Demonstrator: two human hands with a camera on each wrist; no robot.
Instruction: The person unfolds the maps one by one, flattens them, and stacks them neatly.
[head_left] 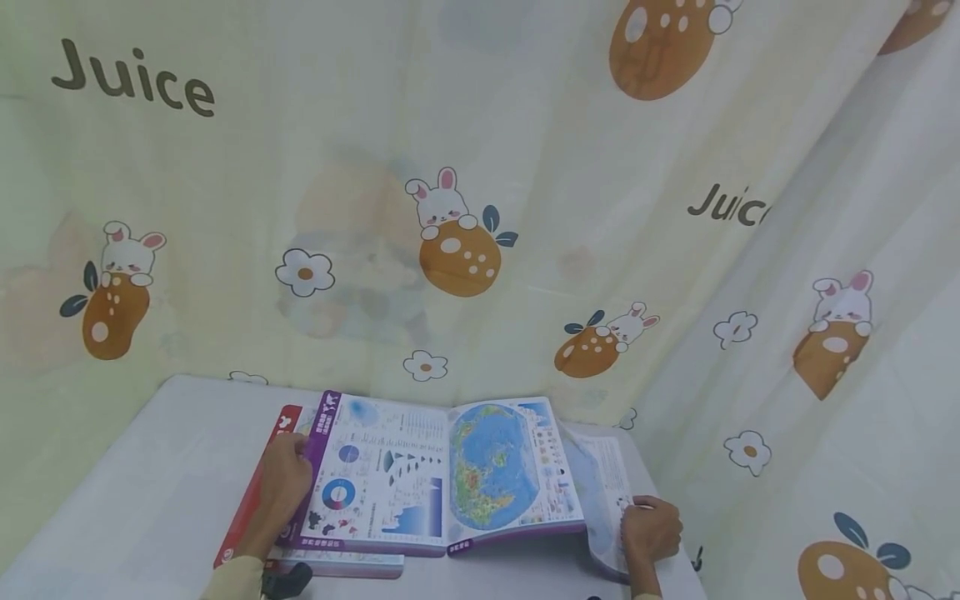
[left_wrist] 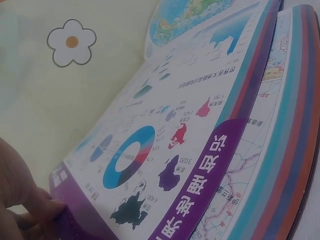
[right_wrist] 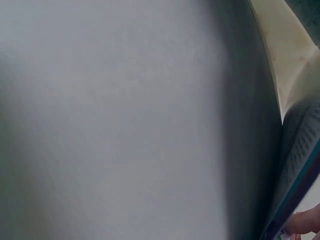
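Observation:
An atlas (head_left: 405,479) lies open on the table, showing charts on its left page and a blue-green oval world map (head_left: 495,467) on its right page. My left hand (head_left: 285,479) pinches the purple-bordered left page (left_wrist: 165,150) at its outer edge. In the left wrist view that page stands raised over colour-striped pages (left_wrist: 270,165) below. My right hand (head_left: 652,529), fingers curled, grips the outer edge of a pale page (head_left: 603,483) at the right, partly under the map page. A large, blurred page surface (right_wrist: 140,120) fills most of the right wrist view.
A red-edged cover (head_left: 243,508) shows under the atlas's left side. The white table (head_left: 150,483) reaches back to a hanging curtain (head_left: 360,167) printed with rabbits, brown fruit and flowers, which also closes off the right side.

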